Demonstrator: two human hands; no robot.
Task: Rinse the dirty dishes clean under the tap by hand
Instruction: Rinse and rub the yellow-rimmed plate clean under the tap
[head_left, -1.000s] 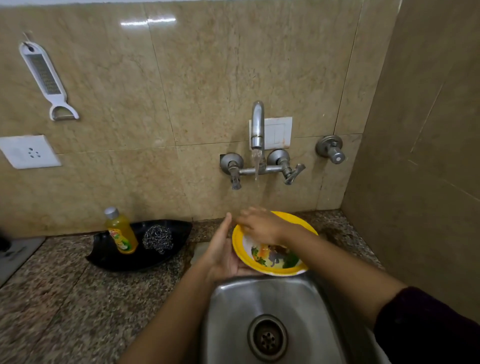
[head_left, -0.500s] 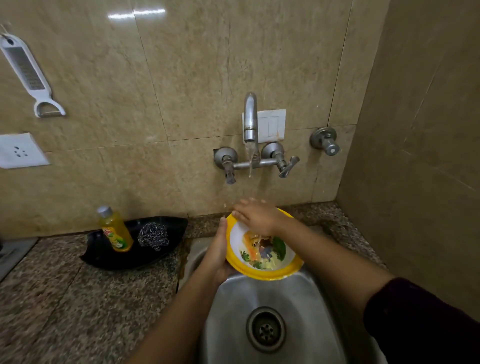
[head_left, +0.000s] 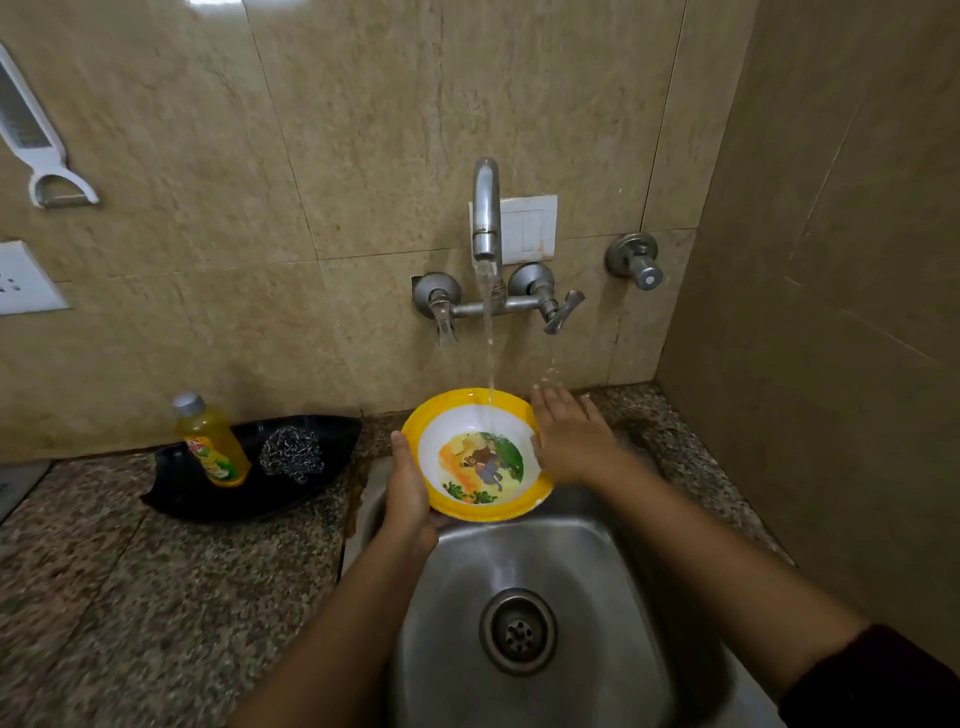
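my left hand (head_left: 410, 499) grips the bowl (head_left: 451, 406) by its left side over the back of the sink (head_left: 524, 558), under the running tap (head_left: 485, 208). my right hand (head_left: 571, 441) is flat, fingers straight, at its right rim.

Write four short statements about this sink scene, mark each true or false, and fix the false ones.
1. The tap pours water into the bowl. True.
2. The left hand holds the bowl at its left edge. True.
3. The right hand grips the steel scrubber. False: the right hand is open beside the bowl's right rim; the steel scrubber lies in the black tray.
4. The bowl sits on the floor of the sink. False: it is held above the sink.
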